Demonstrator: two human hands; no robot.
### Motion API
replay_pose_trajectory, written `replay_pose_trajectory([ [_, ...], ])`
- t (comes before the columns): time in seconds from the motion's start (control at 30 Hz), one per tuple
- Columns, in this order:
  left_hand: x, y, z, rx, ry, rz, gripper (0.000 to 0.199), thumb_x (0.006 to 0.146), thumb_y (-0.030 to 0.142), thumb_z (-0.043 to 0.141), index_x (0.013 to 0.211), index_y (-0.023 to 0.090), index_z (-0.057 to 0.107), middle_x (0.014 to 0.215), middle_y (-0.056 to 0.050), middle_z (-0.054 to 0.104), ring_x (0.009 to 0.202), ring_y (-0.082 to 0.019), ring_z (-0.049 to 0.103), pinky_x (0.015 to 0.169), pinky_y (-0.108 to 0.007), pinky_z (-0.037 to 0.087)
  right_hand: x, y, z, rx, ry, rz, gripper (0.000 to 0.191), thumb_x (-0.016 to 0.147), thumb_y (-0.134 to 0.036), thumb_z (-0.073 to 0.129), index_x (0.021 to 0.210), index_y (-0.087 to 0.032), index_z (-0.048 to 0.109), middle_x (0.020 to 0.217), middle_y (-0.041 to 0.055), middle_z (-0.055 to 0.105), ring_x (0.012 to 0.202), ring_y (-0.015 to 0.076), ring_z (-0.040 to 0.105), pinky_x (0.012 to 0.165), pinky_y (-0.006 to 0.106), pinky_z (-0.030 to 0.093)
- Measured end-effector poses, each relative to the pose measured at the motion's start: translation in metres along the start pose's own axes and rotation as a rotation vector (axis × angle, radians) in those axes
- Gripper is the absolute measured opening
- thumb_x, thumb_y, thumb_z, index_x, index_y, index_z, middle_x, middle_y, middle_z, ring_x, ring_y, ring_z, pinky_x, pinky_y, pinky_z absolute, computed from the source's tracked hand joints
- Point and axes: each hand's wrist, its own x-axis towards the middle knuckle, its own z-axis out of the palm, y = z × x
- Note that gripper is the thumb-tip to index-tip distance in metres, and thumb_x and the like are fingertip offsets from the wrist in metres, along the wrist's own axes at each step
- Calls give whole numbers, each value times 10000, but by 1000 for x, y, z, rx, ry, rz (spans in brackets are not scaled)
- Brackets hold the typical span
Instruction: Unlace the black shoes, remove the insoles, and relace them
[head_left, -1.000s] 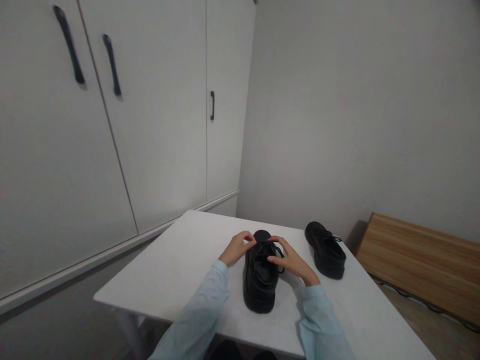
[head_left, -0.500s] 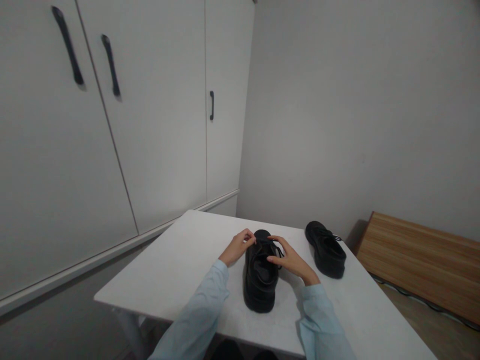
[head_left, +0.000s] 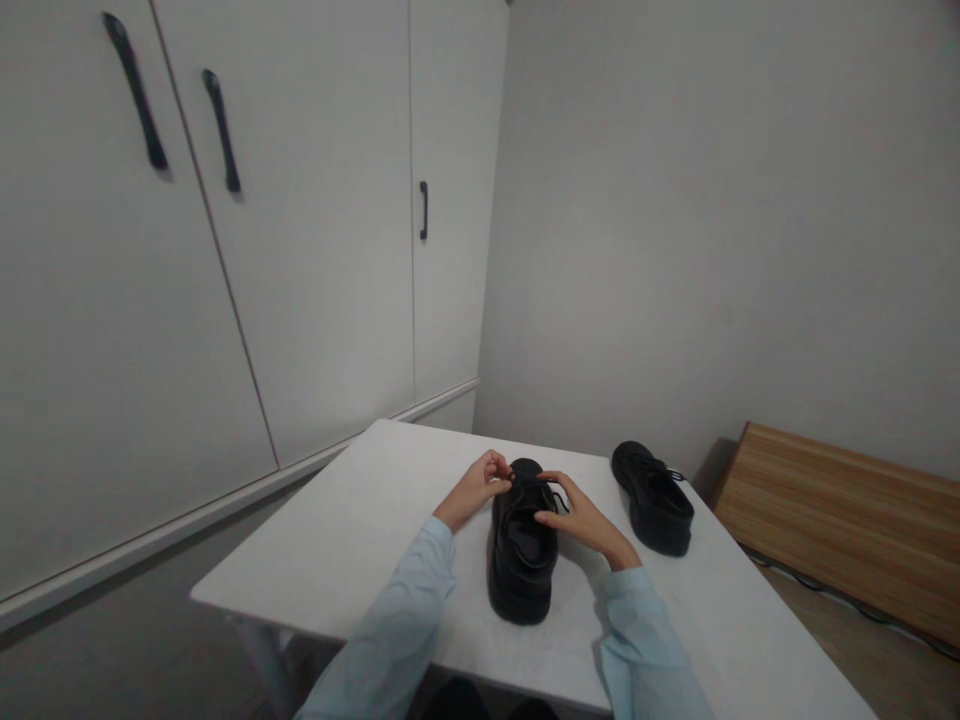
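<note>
A black lace-up shoe point(head_left: 521, 580) stands on the white table, its toe pointing away from me and its heel near the front edge. At the left of its lacing, my left hand point(head_left: 480, 487) has thumb and fingers pinched together; what lies between them is too small to make out. My right hand point(head_left: 577, 515) rests on the shoe's right side, thumb and fingers spread around the lace area. Dark lace loops point(head_left: 559, 500) show beside the right fingers. Another black shoe point(head_left: 656, 505) stands farther right with its laces on top.
The white table point(head_left: 337, 545) extends to both sides of the shoe. White cupboards point(head_left: 322, 250) with dark handles rise at the left, and a grey wall point(head_left: 675, 250) is behind. A wooden board point(head_left: 847, 520) leans at the right beyond the table edge.
My left fingers have shifted very slightly at the shoe's left side. My right hand and both shoes look nearly unmoved.
</note>
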Motion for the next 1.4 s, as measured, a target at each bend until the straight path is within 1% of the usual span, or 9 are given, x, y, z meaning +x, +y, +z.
replay_pose_trajectory([
  [0.27,4,-4,1,-126,90,35,280,663,239,688,792,181,447,823,10,572,819,-128,587,829,-290,439,0,-1,0,-9,0,9,545,654,-370,722,1150,-224,551,1212,84,574,1166,267,504,1026,444,346],
  [0.37,5,-4,2,-168,109,44,293,662,246,691,788,180,435,813,16,557,774,-115,584,780,-273,453,0,-4,-1,-12,-17,26,564,661,-375,719,1169,-218,531,1237,88,558,1186,267,490,1033,440,337],
  [0.5,5,-4,2,-191,80,27,281,679,264,671,795,182,428,825,18,540,693,-99,574,686,-257,466,0,-5,-1,-14,-24,29,571,669,-374,718,1179,-217,516,1255,93,545,1200,266,477,1043,440,323],
  [0.6,6,-5,1,-116,109,51,254,664,238,660,771,178,438,808,9,535,700,-105,544,651,-250,469,0,-2,0,-14,-20,20,576,664,-376,724,1177,-217,516,1254,94,545,1199,264,477,1048,436,319],
  [0.7,8,-8,-2,13,140,81,210,659,188,640,762,172,458,795,1,543,753,-122,544,668,-248,464,0,0,0,-11,-17,12,579,661,-379,724,1179,-219,520,1252,94,546,1194,267,480,1046,441,320],
  [0.9,6,-12,-8,145,84,103,255,650,123,655,856,167,510,779,0,597,792,-138,583,722,-254,445,1,4,0,-11,-25,15,598,663,-393,723,1192,-219,504,1254,91,536,1207,264,461,1052,437,313],
  [1.03,4,-12,-9,174,39,71,293,633,128,686,895,161,560,771,-16,628,790,-155,600,701,-257,448,1,5,0,-14,-36,14,596,671,-404,716,1195,-220,498,1258,92,528,1210,265,455,1053,441,311],
  [1.2,4,-15,-13,205,46,35,292,593,153,738,850,154,599,790,-41,666,790,-166,616,725,-276,461,0,3,-1,-8,-28,11,584,667,-414,713,1185,-231,513,1255,87,536,1207,272,461,1051,444,312],
  [1.4,4,-16,-17,269,59,17,261,606,223,750,821,152,621,760,-52,690,771,-181,645,710,-279,467,0,2,-1,-6,-29,15,586,666,-416,711,1184,-229,513,1269,89,529,1219,270,454,1059,446,305],
])
